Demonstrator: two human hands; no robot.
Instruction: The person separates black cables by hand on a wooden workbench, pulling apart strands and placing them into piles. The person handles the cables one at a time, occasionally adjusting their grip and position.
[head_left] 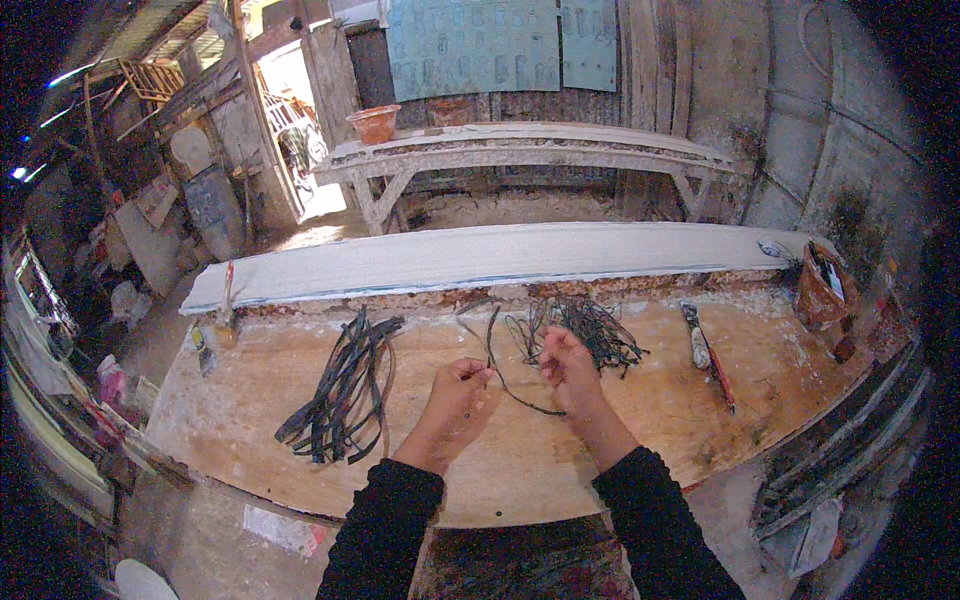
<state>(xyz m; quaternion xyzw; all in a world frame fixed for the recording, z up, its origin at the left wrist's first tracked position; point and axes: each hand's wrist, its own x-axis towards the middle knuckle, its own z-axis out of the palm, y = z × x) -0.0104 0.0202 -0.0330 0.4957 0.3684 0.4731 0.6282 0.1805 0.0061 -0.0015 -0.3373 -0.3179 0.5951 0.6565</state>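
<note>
A thin dark strip curves between my hands above the wooden board. My left hand pinches it between thumb and fingertips, with one end rising past the hand and the other bending toward my right wrist. My right hand is closed in a pinch, raised beside a tangled pile of thin dark strands; whatever its fingertips hold is too small to make out. To the left of my left hand lies a loose bundle of wider, flat black strips.
The wooden board spans the work area, with a long white plank along its far edge. A brush is at left, a red-tipped tool at right. A clay pot holding tools stands at the right corner.
</note>
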